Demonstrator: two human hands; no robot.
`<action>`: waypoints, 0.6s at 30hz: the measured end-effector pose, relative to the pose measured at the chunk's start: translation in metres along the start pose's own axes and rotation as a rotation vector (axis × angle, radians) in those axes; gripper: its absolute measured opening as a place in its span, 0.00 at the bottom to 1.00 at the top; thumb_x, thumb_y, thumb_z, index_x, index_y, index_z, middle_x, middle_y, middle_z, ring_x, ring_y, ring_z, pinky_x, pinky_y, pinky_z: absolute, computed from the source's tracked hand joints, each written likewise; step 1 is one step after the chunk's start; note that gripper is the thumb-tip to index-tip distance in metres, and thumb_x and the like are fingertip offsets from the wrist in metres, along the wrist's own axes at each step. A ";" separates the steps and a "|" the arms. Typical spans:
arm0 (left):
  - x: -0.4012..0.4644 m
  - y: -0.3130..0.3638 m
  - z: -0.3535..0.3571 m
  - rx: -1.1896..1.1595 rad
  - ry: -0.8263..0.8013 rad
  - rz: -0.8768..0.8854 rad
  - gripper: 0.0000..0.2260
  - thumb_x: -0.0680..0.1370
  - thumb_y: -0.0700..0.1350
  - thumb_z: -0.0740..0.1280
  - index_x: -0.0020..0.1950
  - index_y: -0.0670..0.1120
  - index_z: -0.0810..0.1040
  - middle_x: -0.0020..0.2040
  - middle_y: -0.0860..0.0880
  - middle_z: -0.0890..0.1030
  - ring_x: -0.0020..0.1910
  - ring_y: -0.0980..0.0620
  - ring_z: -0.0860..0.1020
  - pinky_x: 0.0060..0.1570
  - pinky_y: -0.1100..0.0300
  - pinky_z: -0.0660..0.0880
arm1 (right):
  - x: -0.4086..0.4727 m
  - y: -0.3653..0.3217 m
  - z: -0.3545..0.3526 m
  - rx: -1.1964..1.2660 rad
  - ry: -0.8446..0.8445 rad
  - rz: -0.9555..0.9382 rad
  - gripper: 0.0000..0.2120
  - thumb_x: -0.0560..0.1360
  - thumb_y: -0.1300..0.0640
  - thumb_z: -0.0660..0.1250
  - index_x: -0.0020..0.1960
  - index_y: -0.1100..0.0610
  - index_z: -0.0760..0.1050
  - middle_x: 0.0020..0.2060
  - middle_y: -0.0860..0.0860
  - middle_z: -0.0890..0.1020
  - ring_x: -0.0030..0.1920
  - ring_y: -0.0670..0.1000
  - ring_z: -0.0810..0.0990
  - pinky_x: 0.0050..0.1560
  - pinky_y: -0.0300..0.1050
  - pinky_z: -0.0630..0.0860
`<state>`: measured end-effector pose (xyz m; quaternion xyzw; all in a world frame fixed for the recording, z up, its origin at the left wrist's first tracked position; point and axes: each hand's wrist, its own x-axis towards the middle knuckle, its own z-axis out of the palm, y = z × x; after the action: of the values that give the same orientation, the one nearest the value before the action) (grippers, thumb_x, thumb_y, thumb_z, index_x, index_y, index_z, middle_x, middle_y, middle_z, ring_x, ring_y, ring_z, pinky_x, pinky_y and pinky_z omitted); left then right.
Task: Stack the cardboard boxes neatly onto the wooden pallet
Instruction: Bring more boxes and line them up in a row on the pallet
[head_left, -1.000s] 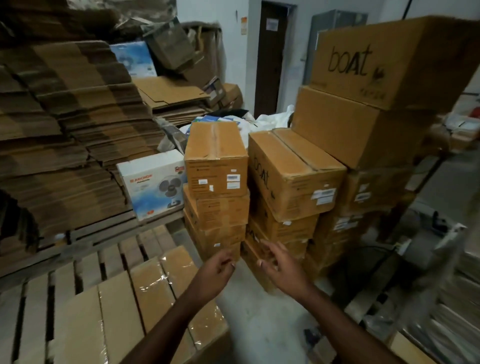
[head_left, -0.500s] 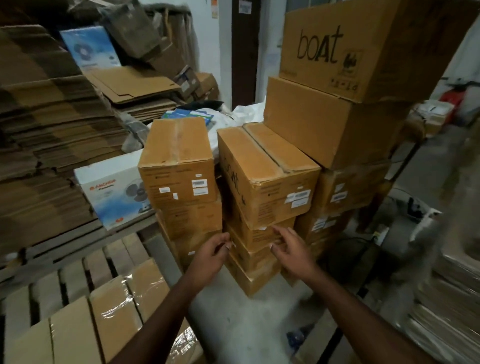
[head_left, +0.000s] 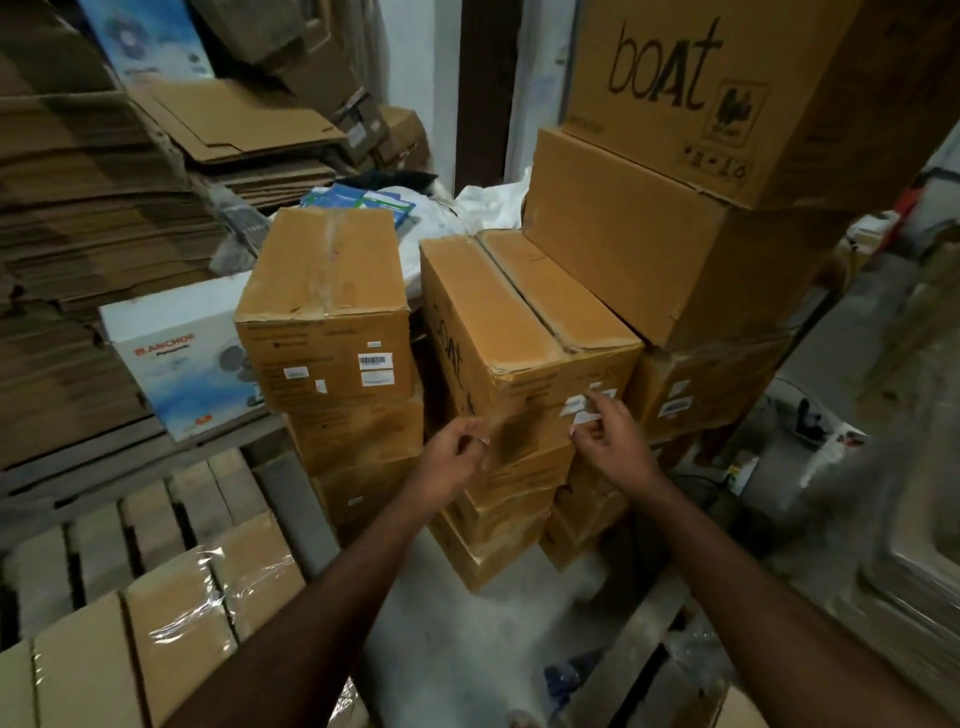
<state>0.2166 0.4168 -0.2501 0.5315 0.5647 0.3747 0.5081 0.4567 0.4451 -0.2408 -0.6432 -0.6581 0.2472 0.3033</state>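
top carton (head_left: 727, 88): "boAt"; white box (head_left: 176, 358): "ANCHOR"

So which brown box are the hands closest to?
The top box of the middle stack, with "boat" handwritten down its left side; both hands hover at its front.

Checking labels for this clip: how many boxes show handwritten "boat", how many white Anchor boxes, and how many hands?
Boat boxes: 2
Anchor box: 1
Hands: 2, left hand and right hand
Total: 5
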 end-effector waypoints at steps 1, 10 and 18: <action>0.007 0.005 -0.002 0.013 0.005 0.012 0.14 0.83 0.48 0.63 0.69 0.51 0.74 0.62 0.52 0.78 0.57 0.55 0.78 0.52 0.55 0.79 | 0.010 0.000 0.002 -0.021 -0.010 -0.004 0.30 0.79 0.53 0.68 0.77 0.56 0.61 0.71 0.56 0.67 0.66 0.55 0.74 0.64 0.54 0.75; 0.085 0.040 0.040 0.544 0.125 0.102 0.32 0.79 0.56 0.68 0.80 0.55 0.60 0.82 0.45 0.48 0.80 0.40 0.52 0.76 0.41 0.59 | 0.079 0.021 -0.002 -0.160 -0.098 -0.094 0.35 0.78 0.51 0.68 0.79 0.53 0.56 0.72 0.58 0.62 0.72 0.59 0.65 0.68 0.49 0.68; 0.143 0.032 0.084 1.093 0.227 0.149 0.32 0.80 0.56 0.66 0.80 0.56 0.55 0.81 0.39 0.40 0.80 0.37 0.44 0.76 0.38 0.54 | 0.127 0.047 -0.004 -0.345 -0.014 -0.099 0.31 0.79 0.47 0.65 0.78 0.47 0.58 0.78 0.57 0.55 0.77 0.60 0.54 0.71 0.62 0.59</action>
<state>0.3170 0.5517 -0.2618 0.7121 0.6890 0.1173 0.0670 0.4939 0.5733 -0.2609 -0.6507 -0.7238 0.1197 0.1957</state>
